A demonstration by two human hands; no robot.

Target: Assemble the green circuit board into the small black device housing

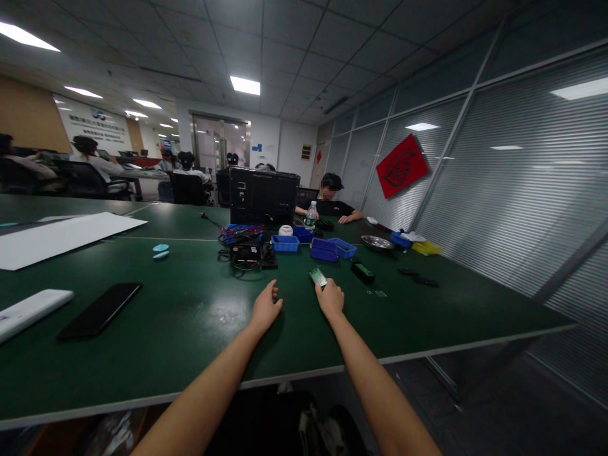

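My right hand [331, 299] grips a small green circuit board [317, 275] by its near end, just above the table. To its left, my left hand [266, 308] hovers over the green tabletop [294, 335] with thumb and fingers apart and nothing between them. A black box with a green board in it [363, 272] sits right of the circuit board. Beside that box lies a small clear piece [380, 294]. Beyond my hands stand blue plastic bins [323, 249].
Tangled cables and a black adapter [246, 254] lie ahead, before a black monitor [264, 195]. A water bottle [311, 216], a baseball [285, 230] and a metal bowl [377, 242] stand farther back. Another person [332, 202] sits across the table. A black slab [101, 309] lies left.
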